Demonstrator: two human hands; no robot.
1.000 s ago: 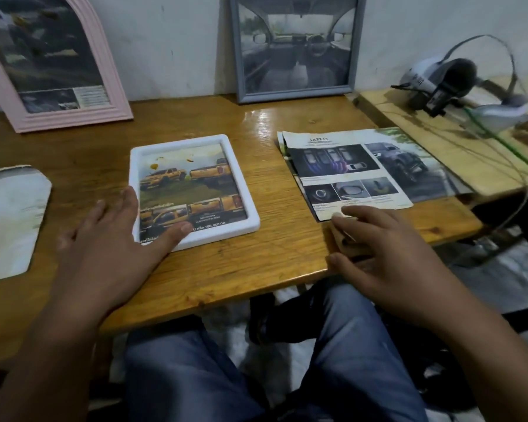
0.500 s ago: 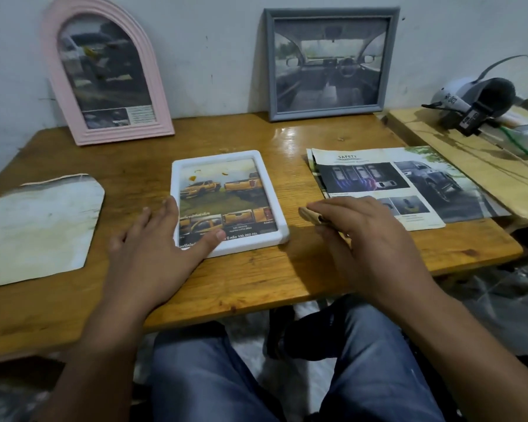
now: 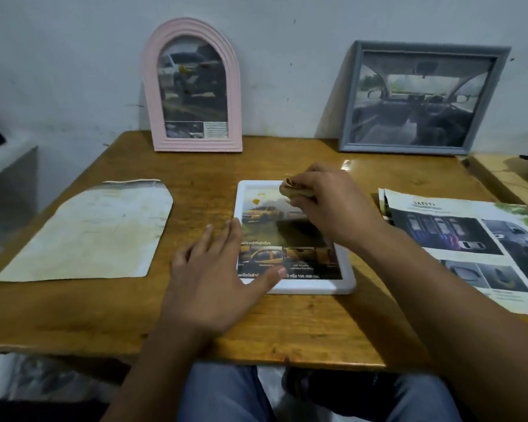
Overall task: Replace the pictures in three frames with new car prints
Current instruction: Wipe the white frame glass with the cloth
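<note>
White frame [image 3: 346,286] lies flat, face up, near the front middle of the desk [image 3: 195,324], within easy reach of both hands; its print of yellow cars is already behind the front panel. This position lets the front surface be worked on from above. Left hand [image 3: 217,278] rests flat at the frame's left edge, fingers straight and spread, thumb lying across the lower left corner of the frame; it holds nothing and appears to serve as a brace against sliding. Right hand [image 3: 333,205] is curled over the upper right part of the frame, fingers and thumb pinching a small folded tan pad or cloth [image 3: 293,190] against the surface near the top edge. Judged from this grip, the step in hand is wiping the front panel; the exact nature of the pad cannot be told. Pink arched frame [image 3: 192,86] and grey frame [image 3: 421,99] stand upright at the back of the desk, leaning against the wall, each showing a car picture, out of the working area. Car brochure sheets [image 3: 470,245] lie flat to the right of the white frame. A pale, stained sheet [image 3: 89,233] with an arched end lies flat to the left, well apart from the frame.
</note>
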